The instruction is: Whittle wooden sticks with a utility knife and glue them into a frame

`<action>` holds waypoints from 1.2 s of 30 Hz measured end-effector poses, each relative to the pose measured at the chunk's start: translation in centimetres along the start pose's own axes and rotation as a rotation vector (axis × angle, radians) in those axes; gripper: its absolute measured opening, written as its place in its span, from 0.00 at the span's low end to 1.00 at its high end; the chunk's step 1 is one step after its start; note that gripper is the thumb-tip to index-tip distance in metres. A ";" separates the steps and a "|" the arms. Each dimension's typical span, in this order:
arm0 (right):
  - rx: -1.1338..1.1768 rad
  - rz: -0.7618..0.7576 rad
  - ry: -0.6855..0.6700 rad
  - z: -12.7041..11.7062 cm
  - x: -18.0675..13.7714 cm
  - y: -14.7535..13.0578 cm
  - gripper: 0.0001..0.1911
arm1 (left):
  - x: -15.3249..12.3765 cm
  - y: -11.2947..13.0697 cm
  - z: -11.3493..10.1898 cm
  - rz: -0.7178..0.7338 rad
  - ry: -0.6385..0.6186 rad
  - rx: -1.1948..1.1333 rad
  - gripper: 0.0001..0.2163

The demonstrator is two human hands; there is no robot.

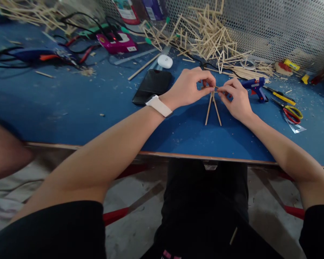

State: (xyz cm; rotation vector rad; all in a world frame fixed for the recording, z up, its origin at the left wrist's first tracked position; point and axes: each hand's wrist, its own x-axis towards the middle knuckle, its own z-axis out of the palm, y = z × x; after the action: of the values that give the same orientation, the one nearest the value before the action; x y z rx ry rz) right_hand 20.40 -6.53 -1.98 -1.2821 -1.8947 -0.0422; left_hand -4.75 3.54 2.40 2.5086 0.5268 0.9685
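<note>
A small frame of thin wooden sticks [216, 109] stands on the blue table in front of me, its two legs spread in an upside-down V. At its top, my left hand [193, 85] pinches a short wooden stick that lies crosswise. From the other side my right hand [236, 99] closes thumb and forefinger at the right end of that crosswise stick. My fingers partly cover the joint where the sticks meet. Beside my left wrist lies a black phone [153, 86], and just past my right hand is a blue glue gun [255, 87].
A heap of wooden sticks [212, 37] lies against the perforated metal panel [264, 28]. Right of me are a yellow cutter [283, 97] and scissors [293, 113]. A white case [165, 61], a magenta power strip [117, 43] and cables lie leftward. Another person's arm [8, 149] is at far left.
</note>
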 end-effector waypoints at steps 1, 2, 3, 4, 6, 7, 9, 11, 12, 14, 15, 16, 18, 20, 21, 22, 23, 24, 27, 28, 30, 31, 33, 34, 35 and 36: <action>-0.007 -0.005 0.002 0.1 0.0 0.1 0.09 | 0.0 0.0 0.0 -0.001 -0.001 -0.002 0.09; -0.011 -0.006 0.002 0.1 0.0 0.2 0.09 | 0.0 0.0 0.0 -0.001 -0.002 -0.003 0.09; -0.013 -0.004 0.000 0.1 0.0 0.3 0.09 | 0.0 -0.1 0.0 -0.002 -0.004 -0.005 0.09; -0.013 -0.002 -0.002 0.1 0.0 0.4 0.09 | 0.0 -0.1 0.1 -0.001 -0.004 -0.007 0.09; -0.011 0.002 -0.008 0.1 0.0 0.4 0.09 | 0.0 -0.1 0.1 -0.002 -0.003 -0.012 0.10; -0.011 0.002 -0.011 0.0 0.0 0.4 0.09 | 0.0 -0.1 0.1 -0.003 -0.003 -0.013 0.10; -0.010 -0.001 -0.014 -0.1 0.0 0.3 0.09 | 0.0 -0.1 0.0 -0.003 -0.007 -0.009 0.10; -0.006 0.000 -0.017 -0.2 0.0 0.2 0.09 | 0.0 -0.1 0.0 0.002 -0.014 0.002 0.09; -0.003 0.005 -0.020 -0.2 0.0 0.1 0.09 | 0.1 -0.1 -0.1 0.006 -0.016 0.007 0.09; 0.004 0.019 -0.028 -0.3 0.1 -0.3 0.08 | 0.1 0.0 -0.1 0.011 -0.016 0.011 0.08; 0.008 0.025 -0.031 -0.4 0.2 -0.4 0.08 | 0.1 0.0 -0.2 0.011 -0.014 0.009 0.08; 0.011 0.029 -0.033 -0.4 0.3 -0.6 0.08 | 0.1 0.0 -0.2 0.008 -0.012 0.006 0.08; 0.017 0.029 -0.027 -0.5 0.3 -0.8 0.08 | 0.1 0.1 -0.3 -0.001 -0.008 0.000 0.09; 0.011 0.021 -0.018 -0.5 0.3 -0.8 0.08 | 0.1 0.1 -0.3 -0.001 -0.009 -0.002 0.09; 0.003 0.015 -0.015 -0.4 0.3 -0.7 0.08 | 0.1 0.2 -0.3 0.002 -0.013 -0.002 0.09; -0.007 0.010 -0.016 -0.4 0.3 -0.6 0.08 | 0.2 0.2 -0.3 0.005 -0.016 -0.002 0.09; -0.016 0.007 -0.019 -0.4 0.2 -0.5 0.09 | 0.2 0.2 -0.3 0.007 -0.019 -0.002 0.09; -0.022 0.004 -0.023 -0.4 0.2 -0.4 0.09 | 0.2 0.1 -0.3 0.008 -0.021 -0.002 0.09; -0.017 0.003 -0.033 -0.3 0.1 -0.1 0.08 | 0.1 0.1 -0.2 0.000 -0.019 0.001 0.10; -0.013 0.004 -0.034 -0.3 0.1 0.0 0.08 | 0.1 0.0 -0.2 0.000 -0.018 0.002 0.10; -0.012 0.006 -0.040 -0.3 0.0 0.2 0.07 | 0.0 -0.1 0.0 0.005 -0.012 0.004 0.10; -0.014 0.006 -0.043 -0.3 0.0 0.2 0.06 | 0.0 -0.1 0.0 0.010 -0.009 0.004 0.09; -0.019 0.004 -0.048 -0.3 0.0 0.3 0.05 | 0.0 -0.1 0.1 0.013 -0.006 0.001 0.09; -0.021 0.001 -0.048 -0.3 0.0 0.3 0.05 | 0.0 0.0 0.1 0.011 -0.006 -0.002 0.09; -0.023 -0.002 -0.044 -0.3 0.0 0.2 0.06 | 0.0 0.0 0.1 0.007 -0.007 -0.005 0.09; -0.027 -0.003 -0.040 -0.3 0.1 0.1 0.06 | 0.0 0.0 0.2 0.004 -0.008 -0.008 0.10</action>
State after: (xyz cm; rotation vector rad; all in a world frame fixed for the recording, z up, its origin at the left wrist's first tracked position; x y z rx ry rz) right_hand 20.69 -6.54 -1.80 -1.3069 -1.9363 -0.0436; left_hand -4.61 3.49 2.33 2.5062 0.5151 0.9592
